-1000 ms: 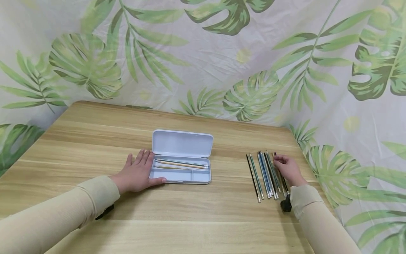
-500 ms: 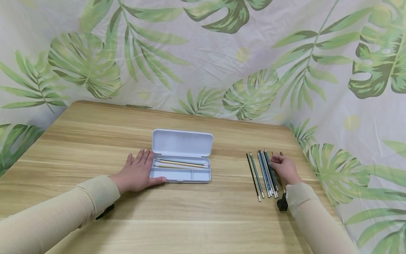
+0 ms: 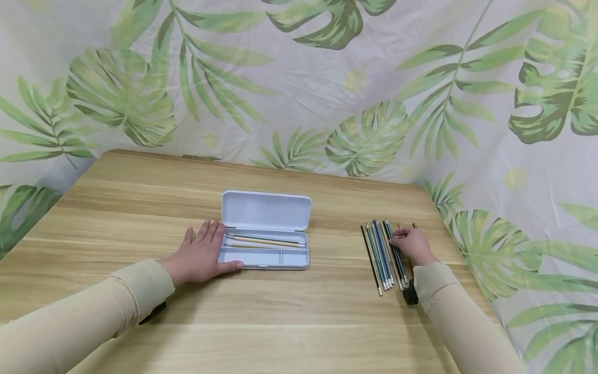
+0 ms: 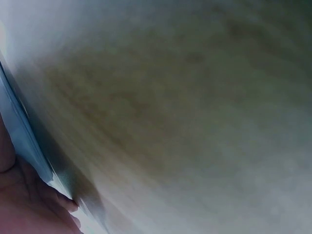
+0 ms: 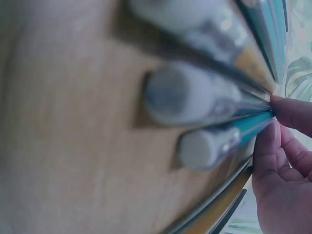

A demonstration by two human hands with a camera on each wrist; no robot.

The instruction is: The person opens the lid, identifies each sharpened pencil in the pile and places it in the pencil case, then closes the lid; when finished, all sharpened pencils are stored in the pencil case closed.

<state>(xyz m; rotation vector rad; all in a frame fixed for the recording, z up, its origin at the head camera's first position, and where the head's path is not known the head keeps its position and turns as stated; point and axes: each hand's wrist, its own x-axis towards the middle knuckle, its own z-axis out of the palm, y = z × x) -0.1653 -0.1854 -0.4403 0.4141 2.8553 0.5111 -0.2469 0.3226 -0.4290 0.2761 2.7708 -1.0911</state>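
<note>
My left hand (image 3: 198,254) lies flat with spread fingers at the left end of a pale blue pencil case (image 3: 266,210), its thumb along the front edge. The case's lid stands up, and a few pencils (image 3: 266,240) lie in its long rear compartment. In the left wrist view, part of the palm (image 4: 24,200) shows beside the blue case wall (image 4: 22,131). To the right, several pencils (image 3: 379,259) lie side by side, eraser ends toward me. My right hand (image 3: 415,246) pinches a teal pencil (image 5: 248,130) between thumb and forefinger at that group's right side.
Other pencils (image 5: 214,204) lie under and right of my right hand, partly hidden by it. The wooden table (image 3: 261,322) reaches back to a leaf-print cloth (image 3: 299,78), which also hangs along the right side. A black wrist camera (image 3: 410,294) sits under the right cuff.
My right hand has moved left across the pencils. The blue and dark pencils have shifted left, closer against the leftmost ones, while a pencil or two stay behind on the right. The left hand holds still.
</note>
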